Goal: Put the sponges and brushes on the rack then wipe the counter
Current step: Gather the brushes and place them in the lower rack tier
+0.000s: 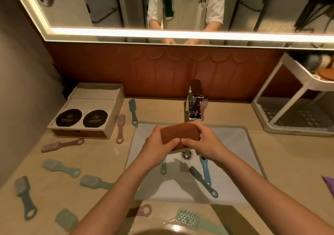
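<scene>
Both my hands grip a brown sponge [179, 133] over the white sink [235, 144]. My left hand [159, 147] holds its left end and my right hand [204, 142] its right end. In the sink lie a blue brush [206, 171], a dark grey brush [202, 182] and a green brush [163, 168], partly hidden by my left hand. Several pink and green brushes lie on the counter to the left, such as a pink one [61, 145] and a green one [59, 167]. The white rack [296, 97] stands at the back right.
A chrome faucet [195, 104] stands behind the sink with a pink brush [203, 108] beside it. A white box [86, 111] with two black discs sits back left. A purple item [329, 184] shows at the right edge. A mirror hangs above.
</scene>
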A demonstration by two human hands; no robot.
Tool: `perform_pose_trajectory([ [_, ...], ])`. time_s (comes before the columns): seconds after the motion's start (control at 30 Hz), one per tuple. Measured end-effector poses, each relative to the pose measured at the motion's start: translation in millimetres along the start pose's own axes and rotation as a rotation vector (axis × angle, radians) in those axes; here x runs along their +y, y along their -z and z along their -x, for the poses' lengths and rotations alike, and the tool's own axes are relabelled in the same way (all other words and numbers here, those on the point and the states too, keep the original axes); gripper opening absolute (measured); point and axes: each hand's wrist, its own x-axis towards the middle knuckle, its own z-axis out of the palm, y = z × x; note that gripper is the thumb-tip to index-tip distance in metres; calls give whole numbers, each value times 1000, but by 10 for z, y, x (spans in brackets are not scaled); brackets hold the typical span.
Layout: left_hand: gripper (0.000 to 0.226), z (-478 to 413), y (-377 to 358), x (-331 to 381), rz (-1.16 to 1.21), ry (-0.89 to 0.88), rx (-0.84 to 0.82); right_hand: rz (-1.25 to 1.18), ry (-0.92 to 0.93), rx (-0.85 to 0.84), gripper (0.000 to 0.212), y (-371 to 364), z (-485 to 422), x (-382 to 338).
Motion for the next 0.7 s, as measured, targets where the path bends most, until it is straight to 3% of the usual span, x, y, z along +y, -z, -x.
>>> perform_pose_trajectory([
  [0.3, 42, -162, -851, 513, -323, -61, -29, 266, 49, 91, 37, 721, 89, 401],
  [0.53, 32, -328, -1387, 1034, -348, -176, -76, 242, 79, 114, 36, 1510, 108, 558],
  [0.7, 35, -410, -1681, 1369, -419, -274, 7, 241, 92, 154, 41, 2065, 108, 619],
])
